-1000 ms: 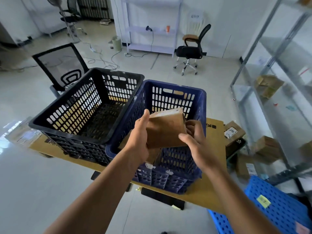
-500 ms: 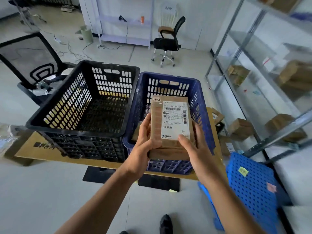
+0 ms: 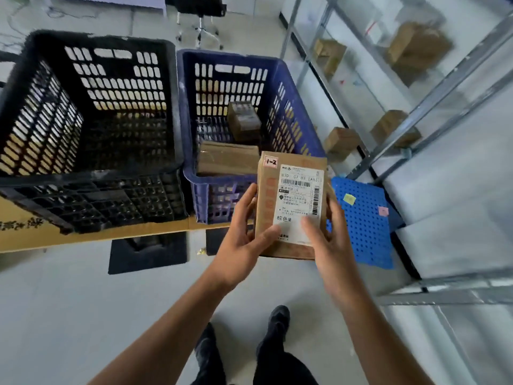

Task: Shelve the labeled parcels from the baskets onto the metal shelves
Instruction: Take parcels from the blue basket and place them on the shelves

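**Markings on the parcel I hold**

On the cardboard parcel [image 3: 266,207], a small sticker [image 3: 270,162] at the top left corner carries a handwritten "1-2". The white shipping label [image 3: 301,190] reads roughly "830 07 83 [A83]" along its top. It has barcodes below that and down its right edge, and "棕色M" at lower left. Its finer print is too small to read. I cannot make out the black characters on the cardboard sheet [image 3: 16,225] at far left.

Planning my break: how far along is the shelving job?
Done: several boxes already sit on the metal shelves, and no parcel shows in the black basket. In hand: the left hand and right hand hold a labeled parcel marked 1-2, out of the baskets, not yet shelved. Left: at least two parcels lie in the blue basket.
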Demonstrator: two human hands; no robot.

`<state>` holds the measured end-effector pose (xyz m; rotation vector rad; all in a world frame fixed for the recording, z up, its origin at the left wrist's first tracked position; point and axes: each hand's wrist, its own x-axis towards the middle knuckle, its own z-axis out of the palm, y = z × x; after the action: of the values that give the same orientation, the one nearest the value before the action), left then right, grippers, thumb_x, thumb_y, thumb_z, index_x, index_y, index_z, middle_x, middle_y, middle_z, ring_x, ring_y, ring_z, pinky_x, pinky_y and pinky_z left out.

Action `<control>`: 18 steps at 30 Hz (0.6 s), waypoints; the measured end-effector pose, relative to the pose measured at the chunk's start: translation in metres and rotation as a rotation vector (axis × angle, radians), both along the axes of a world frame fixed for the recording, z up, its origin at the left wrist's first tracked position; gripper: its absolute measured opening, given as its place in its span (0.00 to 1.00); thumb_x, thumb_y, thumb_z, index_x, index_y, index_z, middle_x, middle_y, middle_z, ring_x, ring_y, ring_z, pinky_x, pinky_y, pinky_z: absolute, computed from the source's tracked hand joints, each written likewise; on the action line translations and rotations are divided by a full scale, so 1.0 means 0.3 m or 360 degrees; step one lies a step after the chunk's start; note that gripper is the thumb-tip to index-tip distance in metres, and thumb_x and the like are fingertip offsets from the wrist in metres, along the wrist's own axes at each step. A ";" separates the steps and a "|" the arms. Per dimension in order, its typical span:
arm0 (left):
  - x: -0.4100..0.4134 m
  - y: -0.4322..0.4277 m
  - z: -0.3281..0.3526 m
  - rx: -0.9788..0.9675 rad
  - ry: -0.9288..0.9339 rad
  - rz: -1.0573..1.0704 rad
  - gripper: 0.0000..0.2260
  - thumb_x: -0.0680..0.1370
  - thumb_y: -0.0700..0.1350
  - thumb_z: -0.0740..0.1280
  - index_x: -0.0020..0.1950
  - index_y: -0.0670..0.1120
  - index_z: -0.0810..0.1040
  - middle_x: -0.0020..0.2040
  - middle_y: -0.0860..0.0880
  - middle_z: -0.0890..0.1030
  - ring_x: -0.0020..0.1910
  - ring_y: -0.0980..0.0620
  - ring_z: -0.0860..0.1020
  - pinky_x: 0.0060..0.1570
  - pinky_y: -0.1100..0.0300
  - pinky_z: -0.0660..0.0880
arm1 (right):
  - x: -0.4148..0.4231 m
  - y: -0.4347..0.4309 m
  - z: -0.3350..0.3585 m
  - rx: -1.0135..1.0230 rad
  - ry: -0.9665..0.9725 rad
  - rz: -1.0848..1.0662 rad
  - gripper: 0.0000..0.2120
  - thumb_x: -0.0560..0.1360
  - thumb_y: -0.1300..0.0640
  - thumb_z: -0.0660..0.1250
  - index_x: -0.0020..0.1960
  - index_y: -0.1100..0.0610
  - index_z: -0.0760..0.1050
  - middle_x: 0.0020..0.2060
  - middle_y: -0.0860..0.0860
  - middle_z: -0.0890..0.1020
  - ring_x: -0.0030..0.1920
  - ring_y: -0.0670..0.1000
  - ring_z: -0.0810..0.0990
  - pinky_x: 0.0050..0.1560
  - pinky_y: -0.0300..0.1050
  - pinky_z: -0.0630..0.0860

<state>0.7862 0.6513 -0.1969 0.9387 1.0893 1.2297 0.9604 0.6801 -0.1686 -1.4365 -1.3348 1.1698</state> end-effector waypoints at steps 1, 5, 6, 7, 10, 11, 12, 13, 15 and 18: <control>0.024 -0.014 -0.009 -0.0016 0.0014 -0.0068 0.37 0.79 0.43 0.70 0.83 0.54 0.53 0.77 0.53 0.69 0.75 0.53 0.70 0.72 0.43 0.72 | 0.029 -0.031 -0.011 -0.0006 -0.0005 -0.0059 0.28 0.76 0.45 0.71 0.74 0.35 0.68 0.65 0.40 0.82 0.63 0.44 0.82 0.61 0.47 0.79; 0.141 -0.067 -0.031 -0.0040 0.0061 -0.0319 0.35 0.81 0.44 0.70 0.81 0.59 0.55 0.77 0.53 0.70 0.74 0.52 0.72 0.69 0.44 0.75 | 0.169 -0.164 -0.056 -0.0065 -0.0035 -0.0301 0.28 0.82 0.53 0.71 0.79 0.44 0.65 0.68 0.44 0.80 0.60 0.41 0.83 0.59 0.44 0.81; 0.174 -0.079 -0.035 -0.0046 0.0087 -0.0379 0.33 0.81 0.47 0.70 0.80 0.63 0.57 0.76 0.54 0.70 0.74 0.52 0.72 0.67 0.46 0.77 | 0.207 -0.198 -0.063 -0.0063 -0.0040 -0.0365 0.27 0.82 0.54 0.70 0.78 0.44 0.66 0.67 0.44 0.81 0.59 0.42 0.84 0.57 0.43 0.82; 0.207 -0.091 -0.041 -0.0062 0.0120 -0.0445 0.30 0.81 0.50 0.70 0.77 0.67 0.59 0.76 0.55 0.71 0.74 0.52 0.72 0.65 0.48 0.78 | 0.247 -0.234 -0.071 -0.0063 -0.0034 -0.0431 0.25 0.82 0.55 0.70 0.76 0.44 0.68 0.65 0.45 0.81 0.57 0.43 0.85 0.54 0.43 0.83; 0.318 -0.123 -0.058 -0.0146 0.0290 -0.0664 0.25 0.78 0.64 0.69 0.72 0.76 0.62 0.74 0.57 0.72 0.75 0.51 0.70 0.68 0.45 0.76 | 0.370 -0.353 -0.091 -0.0076 -0.0023 -0.0605 0.24 0.82 0.56 0.70 0.75 0.42 0.69 0.63 0.45 0.81 0.56 0.46 0.86 0.52 0.45 0.85; 0.360 -0.135 -0.064 -0.0137 0.0395 -0.0726 0.25 0.76 0.69 0.67 0.72 0.76 0.63 0.75 0.57 0.72 0.76 0.52 0.69 0.70 0.42 0.73 | 0.415 -0.399 -0.099 -0.0076 -0.0044 -0.0674 0.25 0.82 0.55 0.70 0.76 0.43 0.68 0.64 0.46 0.80 0.56 0.46 0.86 0.52 0.46 0.85; 0.407 -0.150 -0.075 -0.0102 0.0513 -0.0773 0.27 0.75 0.73 0.64 0.73 0.75 0.63 0.75 0.58 0.71 0.76 0.53 0.68 0.72 0.41 0.71 | 0.463 -0.448 -0.111 -0.0072 -0.0055 -0.0758 0.26 0.81 0.55 0.70 0.77 0.43 0.68 0.66 0.47 0.79 0.56 0.46 0.85 0.53 0.44 0.85; 0.457 -0.171 -0.078 -0.0060 0.0644 -0.0806 0.30 0.74 0.76 0.61 0.75 0.71 0.63 0.76 0.58 0.70 0.76 0.55 0.68 0.73 0.42 0.69 | 0.515 -0.502 -0.121 -0.0064 -0.0054 -0.0843 0.27 0.81 0.54 0.70 0.77 0.44 0.68 0.67 0.48 0.78 0.56 0.46 0.85 0.53 0.43 0.84; 0.566 -0.226 -0.078 0.0028 0.0858 -0.0829 0.34 0.75 0.76 0.56 0.77 0.63 0.65 0.78 0.59 0.68 0.75 0.56 0.67 0.75 0.44 0.67 | 0.622 -0.619 -0.141 -0.0052 -0.0051 -0.0988 0.27 0.81 0.53 0.71 0.77 0.42 0.68 0.68 0.47 0.78 0.58 0.46 0.85 0.54 0.44 0.84; 0.740 -0.339 -0.086 0.0195 0.1109 -0.0925 0.29 0.79 0.68 0.56 0.76 0.55 0.70 0.78 0.55 0.69 0.76 0.56 0.67 0.76 0.48 0.65 | 0.793 -0.838 -0.167 -0.0075 0.0016 -0.1211 0.27 0.81 0.53 0.71 0.77 0.42 0.67 0.68 0.47 0.77 0.58 0.47 0.85 0.55 0.48 0.85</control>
<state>1.0081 0.5495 -0.2226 1.7086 1.1444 0.4881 1.1983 0.4287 -0.2188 -1.7425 -0.6356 0.6940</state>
